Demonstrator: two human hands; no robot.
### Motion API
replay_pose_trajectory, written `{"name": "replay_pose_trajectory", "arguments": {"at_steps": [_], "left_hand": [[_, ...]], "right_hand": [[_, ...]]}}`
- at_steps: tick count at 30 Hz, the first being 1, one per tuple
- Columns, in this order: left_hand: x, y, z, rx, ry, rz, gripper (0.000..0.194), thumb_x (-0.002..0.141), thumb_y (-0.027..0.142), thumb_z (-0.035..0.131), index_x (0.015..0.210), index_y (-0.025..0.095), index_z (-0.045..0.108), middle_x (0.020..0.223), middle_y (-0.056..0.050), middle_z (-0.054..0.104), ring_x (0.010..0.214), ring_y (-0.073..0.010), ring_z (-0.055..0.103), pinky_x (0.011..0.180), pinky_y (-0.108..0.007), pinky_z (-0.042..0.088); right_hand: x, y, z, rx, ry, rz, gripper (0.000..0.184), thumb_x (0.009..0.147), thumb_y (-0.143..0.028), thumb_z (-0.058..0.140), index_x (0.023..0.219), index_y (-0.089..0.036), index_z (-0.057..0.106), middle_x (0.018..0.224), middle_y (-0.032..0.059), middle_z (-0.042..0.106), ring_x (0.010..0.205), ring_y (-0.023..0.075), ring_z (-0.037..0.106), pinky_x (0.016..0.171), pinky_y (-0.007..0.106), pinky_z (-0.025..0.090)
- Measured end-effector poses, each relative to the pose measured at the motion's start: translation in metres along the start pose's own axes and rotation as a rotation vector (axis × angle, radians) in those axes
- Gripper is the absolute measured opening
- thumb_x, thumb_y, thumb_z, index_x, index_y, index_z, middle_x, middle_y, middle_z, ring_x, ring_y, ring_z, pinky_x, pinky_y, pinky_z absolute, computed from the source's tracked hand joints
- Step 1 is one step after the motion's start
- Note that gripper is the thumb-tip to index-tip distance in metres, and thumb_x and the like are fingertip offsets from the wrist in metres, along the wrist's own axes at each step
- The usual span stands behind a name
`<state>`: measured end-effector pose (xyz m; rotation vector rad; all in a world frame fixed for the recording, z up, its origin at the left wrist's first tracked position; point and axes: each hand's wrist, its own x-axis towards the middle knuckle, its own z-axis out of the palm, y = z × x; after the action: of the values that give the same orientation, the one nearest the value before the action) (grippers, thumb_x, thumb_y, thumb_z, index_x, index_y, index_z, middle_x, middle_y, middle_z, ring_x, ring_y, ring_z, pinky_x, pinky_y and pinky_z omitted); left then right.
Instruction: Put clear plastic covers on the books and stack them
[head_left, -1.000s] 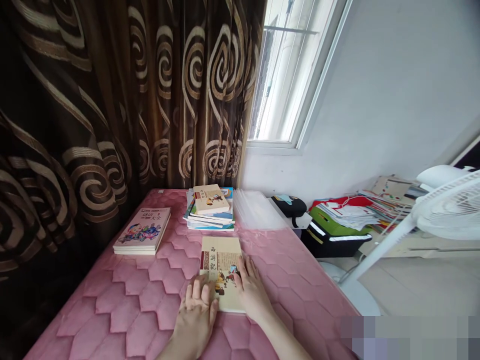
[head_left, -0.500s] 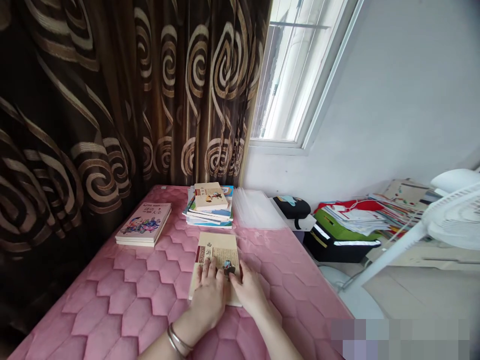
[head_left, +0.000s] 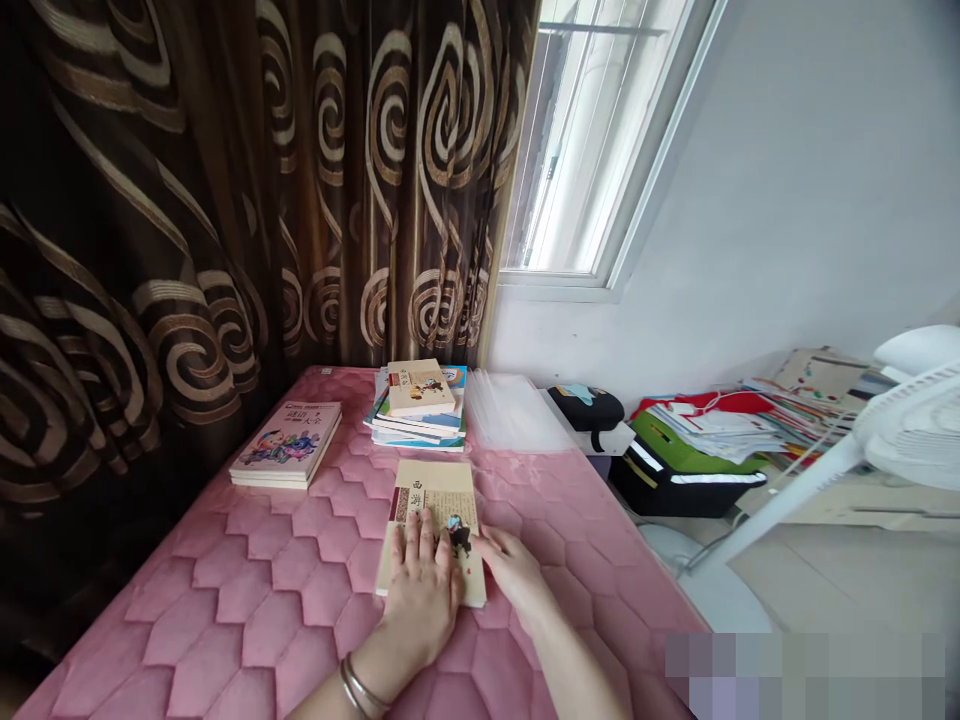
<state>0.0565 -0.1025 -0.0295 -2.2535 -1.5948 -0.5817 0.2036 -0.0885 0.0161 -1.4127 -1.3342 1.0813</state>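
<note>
A cream-coloured book [head_left: 442,485] with dark Chinese characters and a small figure on its cover lies on the pink quilted mattress [head_left: 300,570]. My left hand [head_left: 424,580] rests flat on the lower left of the cover, its fingers stretched out and pointing away from me. My right hand [head_left: 517,575] is at the book's right edge, fingers extended, the tips touching or very near that edge. Two bangles circle my left wrist. Just beyond this book stands a stack of books [head_left: 420,425] topped by a smaller cream book [head_left: 420,385].
Pink-covered books [head_left: 285,445] lie stacked on the left. Clear plastic sheets [head_left: 517,410] lie at the mattress's far right corner. Beyond the right edge are a black case [head_left: 585,408], a green and black box [head_left: 675,475] under papers, and a white fan [head_left: 795,490]. A patterned curtain [head_left: 322,200] hangs behind.
My right hand has moved right, off the cover to the book's right edge, uncovering the printed figure. My left hand remains flat on the cover, and the book has hardly moved.
</note>
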Motion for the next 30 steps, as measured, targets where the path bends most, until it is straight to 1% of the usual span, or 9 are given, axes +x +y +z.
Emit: {"name": "replay_pose_trajectory", "arguments": {"at_steps": [3, 7, 11, 13, 17, 20, 24, 28, 30], "left_hand": [[0.002, 0.000, -0.008, -0.061, -0.050, 0.006, 0.051, 0.090, 0.038, 0.040, 0.135, 0.016, 0.048, 0.148, -0.016, 0.037, 0.137, -0.0335, 0.032, 0.110, -0.058, 0.022], [0.001, 0.000, -0.025, -0.150, -0.164, 0.061, 0.055, 0.092, 0.043, 0.034, 0.139, 0.014, 0.042, 0.147, -0.014, 0.039, 0.135, -0.0294, 0.035, 0.111, -0.052, 0.025], [-0.006, 0.004, -0.036, -0.207, -0.243, 0.204, 0.072, 0.086, 0.055, 0.043, 0.145, 0.016, 0.031, 0.149, -0.015, 0.035, 0.137, -0.0319, 0.032, 0.112, -0.054, 0.022], [-0.007, 0.007, -0.036, -0.191, -0.239, 0.232, 0.079, 0.082, 0.055, 0.049, 0.146, 0.015, 0.026, 0.150, -0.016, 0.033, 0.137, -0.0340, 0.029, 0.112, -0.057, 0.021], [0.003, 0.014, -0.035, -0.094, -0.194, 0.188, 0.055, 0.089, 0.026, 0.044, 0.141, 0.013, 0.036, 0.143, -0.018, 0.044, 0.128, -0.0304, 0.044, 0.105, -0.050, 0.037], [0.012, 0.019, -0.036, -0.039, -0.194, 0.165, 0.049, 0.086, 0.010, 0.039, 0.135, 0.012, 0.045, 0.133, -0.020, 0.053, 0.116, -0.0281, 0.055, 0.093, -0.045, 0.049], [0.011, 0.023, -0.039, -0.131, -0.234, 0.119, 0.053, 0.083, 0.015, 0.044, 0.135, 0.010, 0.043, 0.135, -0.019, 0.051, 0.122, -0.0306, 0.051, 0.095, -0.045, 0.048], [0.005, 0.017, -0.049, -0.361, -0.250, 0.072, 0.059, 0.078, 0.029, 0.055, 0.134, 0.012, 0.045, 0.140, -0.016, 0.048, 0.130, -0.0296, 0.042, 0.107, -0.043, 0.040], [0.007, 0.006, -0.056, -0.483, -0.256, 0.036, 0.050, 0.080, 0.031, 0.054, 0.127, 0.014, 0.051, 0.136, -0.014, 0.053, 0.127, -0.0261, 0.047, 0.106, -0.039, 0.041]], "right_hand": [[-0.002, -0.006, 0.005, -0.004, -0.043, -0.005, 0.035, 0.072, -0.044, 0.052, 0.091, -0.019, 0.068, 0.095, 0.0069, 0.074, 0.089, 0.0247, 0.068, 0.076, 0.032, 0.052], [0.001, 0.001, 0.011, -0.041, -0.025, -0.036, 0.032, 0.072, -0.042, 0.049, 0.091, -0.021, 0.064, 0.096, 0.0071, 0.073, 0.089, 0.0242, 0.068, 0.079, 0.033, 0.052], [0.000, 0.005, 0.013, -0.007, 0.011, -0.053, 0.031, 0.074, -0.041, 0.049, 0.095, -0.023, 0.063, 0.101, 0.0052, 0.072, 0.097, 0.0228, 0.066, 0.085, 0.033, 0.052], [-0.001, 0.003, 0.012, 0.008, 0.056, -0.020, 0.032, 0.075, -0.042, 0.049, 0.097, -0.023, 0.064, 0.104, 0.0053, 0.072, 0.100, 0.0232, 0.066, 0.086, 0.033, 0.052], [-0.001, 0.003, 0.011, 0.042, 0.180, 0.085, 0.040, 0.072, -0.045, 0.055, 0.101, -0.020, 0.065, 0.109, 0.0079, 0.070, 0.104, 0.0259, 0.064, 0.086, 0.034, 0.053], [0.004, 0.010, 0.011, 0.148, 0.111, 0.071, 0.037, 0.071, -0.046, 0.058, 0.095, -0.020, 0.067, 0.105, 0.0080, 0.072, 0.100, 0.0256, 0.066, 0.086, 0.035, 0.052], [0.009, 0.014, 0.011, 0.184, -0.044, 0.070, 0.035, 0.072, -0.052, 0.059, 0.081, -0.019, 0.069, 0.091, 0.0071, 0.075, 0.093, 0.0257, 0.068, 0.081, 0.034, 0.053], [0.007, 0.012, 0.015, 0.259, -0.061, 0.138, 0.036, 0.070, -0.051, 0.062, 0.082, -0.018, 0.070, 0.086, 0.0079, 0.075, 0.087, 0.0253, 0.069, 0.074, 0.032, 0.054], [0.007, 0.011, 0.019, 0.299, -0.041, 0.109, 0.037, 0.068, -0.050, 0.064, 0.082, -0.016, 0.069, 0.082, 0.0086, 0.074, 0.079, 0.0246, 0.070, 0.067, 0.032, 0.054]]}}
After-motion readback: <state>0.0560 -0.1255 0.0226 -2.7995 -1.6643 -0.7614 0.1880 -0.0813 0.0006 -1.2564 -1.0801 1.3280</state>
